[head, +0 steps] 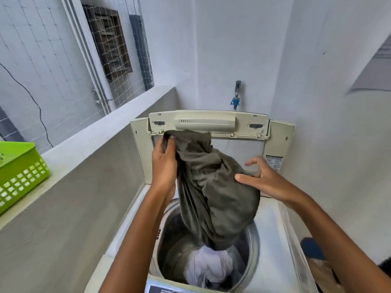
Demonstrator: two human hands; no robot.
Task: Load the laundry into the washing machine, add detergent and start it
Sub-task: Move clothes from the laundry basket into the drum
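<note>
White-painted walls close in a narrow laundry corner around a top-loading washing machine (pixel 273 220), its steel drum (pixel 252 235) open at the bottom of the frame. White laundry (pixel 211 265) already lies at the bottom of that drum. Above it hangs a grey-green garment (pixel 213 187), its lower end reaching down past the drum's rim to the white laundry. The left hand (pixel 164 163) grips the garment's upper end in curled fingers, holding it up over the left side of the machine. The right hand (pixel 259 176), fingers spread and relaxed, hovers at the bunched right side of the cloth; whether it touches cannot be told. Behind the garment the machine's folded lid (pixel 209 123) stands upright at the back. On the wall above the lid sits a water tap (pixel 236 95) with a blue fitting. Left of the machine, a green plastic basket (pixel 19 176) rests on a concrete ledge (pixel 95 136), with netting (pixel 110 66) stretched over the opening beyond.
</note>
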